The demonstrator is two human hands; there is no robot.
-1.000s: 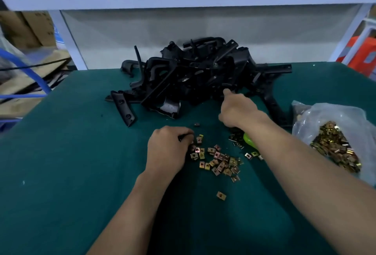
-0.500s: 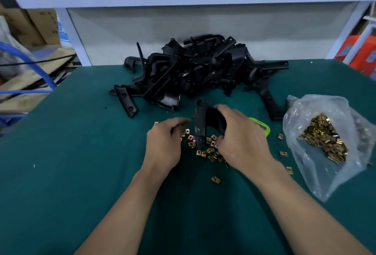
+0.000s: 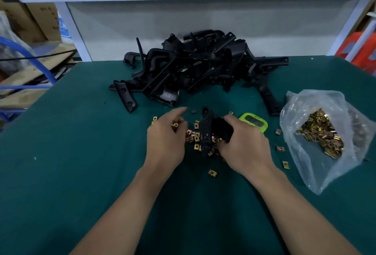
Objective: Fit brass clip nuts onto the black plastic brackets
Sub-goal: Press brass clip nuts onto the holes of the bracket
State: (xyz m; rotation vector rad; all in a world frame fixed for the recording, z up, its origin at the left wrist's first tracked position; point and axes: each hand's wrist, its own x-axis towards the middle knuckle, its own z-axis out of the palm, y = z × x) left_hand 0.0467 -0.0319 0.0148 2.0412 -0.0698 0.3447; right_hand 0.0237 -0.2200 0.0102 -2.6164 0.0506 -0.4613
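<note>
My right hand (image 3: pixel 245 146) grips a black plastic bracket (image 3: pixel 206 130) and holds it upright over a scatter of loose brass clip nuts (image 3: pixel 195 138) on the green mat. My left hand (image 3: pixel 165 140) is just left of the bracket, pinching one brass clip nut (image 3: pixel 175 125) between thumb and fingers, its index finger stretched forward. A big heap of black brackets (image 3: pixel 195 65) lies at the far side of the table. A clear plastic bag (image 3: pixel 317 132) at the right holds many more clip nuts.
A green timer (image 3: pixel 254 121) lies just behind my right hand. Stray clip nuts (image 3: pixel 279 149) dot the green mat (image 3: pixel 61 173) between hand and bag. A white shelf frame (image 3: pixel 73 28) rises behind the table; cardboard and blue tubing (image 3: pixel 26 55) lie off its left edge.
My right hand pulled a bracket from the heap and brought it over the loose nuts. My left hand picked a clip nut and lifted it beside the bracket.
</note>
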